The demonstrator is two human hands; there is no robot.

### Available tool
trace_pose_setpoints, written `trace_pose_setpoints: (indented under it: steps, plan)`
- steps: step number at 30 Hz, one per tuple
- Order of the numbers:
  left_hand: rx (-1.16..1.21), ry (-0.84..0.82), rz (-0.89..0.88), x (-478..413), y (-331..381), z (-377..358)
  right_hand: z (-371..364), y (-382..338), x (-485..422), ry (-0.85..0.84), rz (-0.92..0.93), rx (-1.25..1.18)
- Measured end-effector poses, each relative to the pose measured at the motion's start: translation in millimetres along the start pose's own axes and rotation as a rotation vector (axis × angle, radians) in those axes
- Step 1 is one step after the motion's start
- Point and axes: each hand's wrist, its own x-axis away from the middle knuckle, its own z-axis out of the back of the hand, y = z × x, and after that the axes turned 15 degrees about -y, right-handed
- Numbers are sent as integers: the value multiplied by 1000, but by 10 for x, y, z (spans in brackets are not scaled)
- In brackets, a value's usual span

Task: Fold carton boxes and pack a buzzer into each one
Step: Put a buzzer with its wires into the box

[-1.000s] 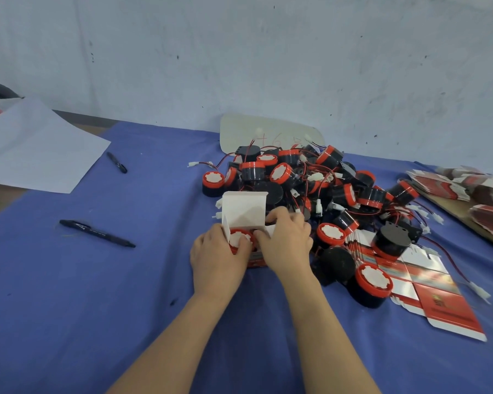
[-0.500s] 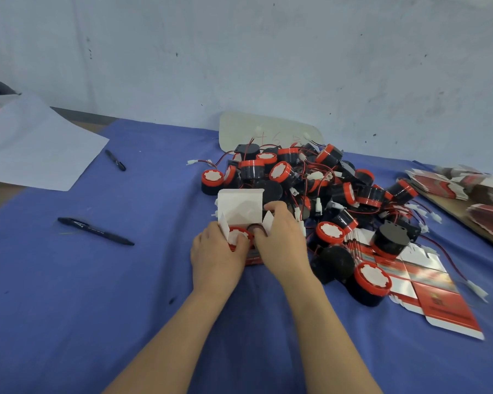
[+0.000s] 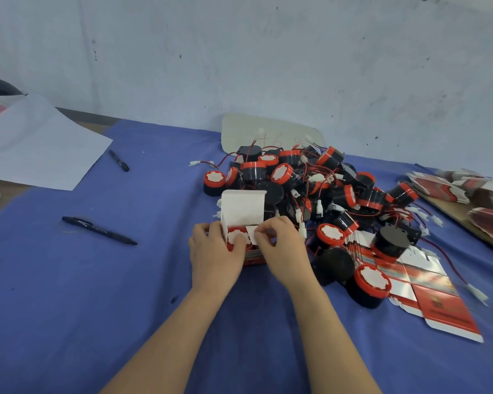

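One box point(image 3: 244, 211) is in hand, standing on the cloth point(image 3: 111, 294) at the near edge of the pile point(image 3: 319, 189) of loose buzzers. It is already erected, and a buzzer point(image 3: 236, 237) sits inside with its red-and-white face up. The lid stands upright and open behind it. The left hand point(image 3: 214, 251) grips the box's left side with curled fingers. The right hand point(image 3: 282, 248) pinches the small side flap point(image 3: 252, 233), apparently to fold it in over the buzzer. This box looks nearly done, with only the flaps and lid to tuck. No closed box shows anywhere, so the count packed cannot be told. Much seems left: the pile holds dozens, flat cartons point(image 3: 427, 294) lie under its near right edge, and another stack point(image 3: 444, 186) lies at the far right.
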Motion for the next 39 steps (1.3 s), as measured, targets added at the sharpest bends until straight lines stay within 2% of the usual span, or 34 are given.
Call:
trace_pose_setpoints:
  steps: [4,6,10,16,19,23,27,32,35,39]
  plan:
    - [416,9,8,-3,90,56,14,36,-14,18,-19,-37]
    - [482,-42,27,-36,60,77,1,36,-12,16,-26,-65]
    - [286,-114,-62,-51,3,106,2,33,1,22,52,-86]
    - [424,-122,-77,-57,-23,158,117,26,77,-76,162,-247]
    - [390,-109,-73,-74,-26,173,197,20,97,-116,104,-358]
    - [333,-135,-92,-68,-17,177,227,26,87,-44,11,-416]
    - [346,-147,-95,-74,-34,196,227,25,102,-214,42,-303]
    - [327,-134,-106,-81,-55,187,265,20,160,-390,21,-407]
    - [339,-127,-105,-80,-40,176,215,33,134,-348,-46,-362]
    - [435,-157,-88,-72,-22,188,141,35,92,-266,-138,-515]
